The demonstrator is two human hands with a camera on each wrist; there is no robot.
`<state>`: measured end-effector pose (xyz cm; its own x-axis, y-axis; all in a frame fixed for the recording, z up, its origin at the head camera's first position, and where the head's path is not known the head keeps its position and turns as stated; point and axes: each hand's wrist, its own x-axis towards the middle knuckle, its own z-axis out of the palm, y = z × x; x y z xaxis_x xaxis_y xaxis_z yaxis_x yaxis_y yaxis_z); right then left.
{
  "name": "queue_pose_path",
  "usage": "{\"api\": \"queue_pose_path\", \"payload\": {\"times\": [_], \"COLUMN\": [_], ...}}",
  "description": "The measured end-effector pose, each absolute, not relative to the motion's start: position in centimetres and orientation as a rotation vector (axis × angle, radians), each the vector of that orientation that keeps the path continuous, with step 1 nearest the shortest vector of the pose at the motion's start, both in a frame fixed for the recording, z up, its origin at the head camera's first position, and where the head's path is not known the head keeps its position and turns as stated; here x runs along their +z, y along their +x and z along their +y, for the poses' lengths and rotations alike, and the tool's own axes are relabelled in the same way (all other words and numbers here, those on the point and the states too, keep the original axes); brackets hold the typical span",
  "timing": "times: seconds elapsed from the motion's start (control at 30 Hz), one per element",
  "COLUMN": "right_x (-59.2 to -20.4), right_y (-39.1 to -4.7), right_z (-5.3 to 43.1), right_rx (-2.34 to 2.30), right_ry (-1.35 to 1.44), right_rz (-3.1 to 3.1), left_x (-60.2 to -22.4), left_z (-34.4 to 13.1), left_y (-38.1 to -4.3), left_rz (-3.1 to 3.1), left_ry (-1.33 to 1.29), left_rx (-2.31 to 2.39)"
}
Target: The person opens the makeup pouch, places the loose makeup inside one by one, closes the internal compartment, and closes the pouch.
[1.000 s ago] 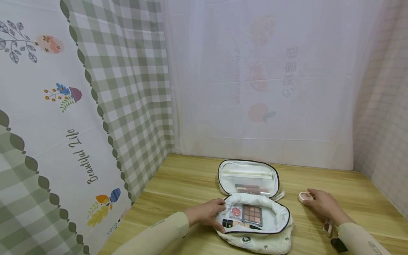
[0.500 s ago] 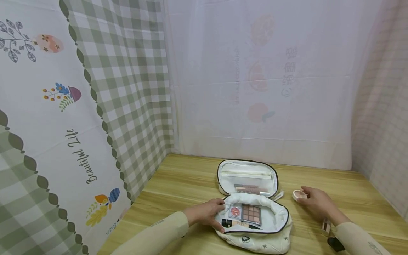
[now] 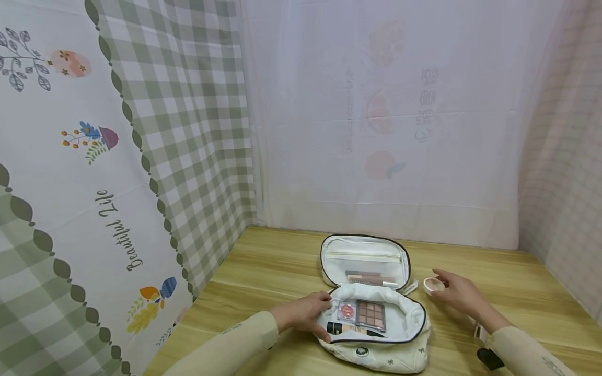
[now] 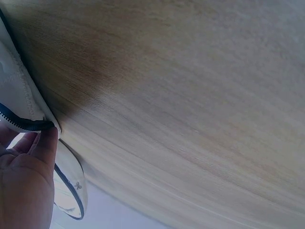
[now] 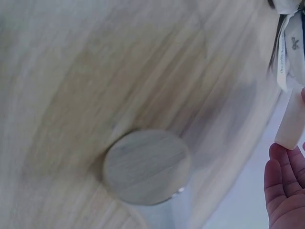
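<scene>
A cream quilted makeup bag (image 3: pixel 376 357) stands unzipped on the wooden table, its lid (image 3: pixel 364 248) folded back. My left hand (image 3: pixel 304 316) grips the bag's left rim; the left wrist view shows fingers at the dark zipper edge (image 4: pixel 28 124). Inside lie an eyeshadow palette (image 3: pixel 370 314), a small clear case with a red round pan (image 3: pixel 347 312) and a black-and-peach tube (image 3: pixel 354 330). To the right of the lid, my right hand (image 3: pixel 461 296) pinches a round white-rimmed compact (image 3: pixel 433 285) by its edge. In the right wrist view this compact (image 5: pixel 290 121) appears edge-on, above the table.
A small pinkish tube (image 3: pixel 480 335) and a black item (image 3: pixel 489 359) lie by my right sleeve. A round shiny-topped object (image 5: pixel 147 167) stands on the table in the right wrist view. Slim makeup items (image 3: pixel 369 279) sit in the lid's mesh pocket. Cloth curtains (image 3: pixel 385 209) border the table.
My right hand has moved left with the compact, toward the bag. My left hand has stayed on the rim.
</scene>
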<state>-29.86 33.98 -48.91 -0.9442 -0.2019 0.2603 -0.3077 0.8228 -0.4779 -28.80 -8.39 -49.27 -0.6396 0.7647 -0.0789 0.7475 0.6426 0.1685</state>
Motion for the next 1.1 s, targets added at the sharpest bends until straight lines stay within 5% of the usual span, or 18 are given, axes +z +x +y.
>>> {"api": "queue_pose_path", "payload": {"times": [1.1], "right_x": [-46.7], "right_y": [-27.6], "right_z": [29.4], "right_rx": [0.909], "right_ry": [0.561], "right_rz": [-2.748], "left_x": [-49.2], "left_z": [-8.5], "left_y": [-28.8], "left_rz": [2.699], "left_ry": [1.268], "left_rx": [0.198]}}
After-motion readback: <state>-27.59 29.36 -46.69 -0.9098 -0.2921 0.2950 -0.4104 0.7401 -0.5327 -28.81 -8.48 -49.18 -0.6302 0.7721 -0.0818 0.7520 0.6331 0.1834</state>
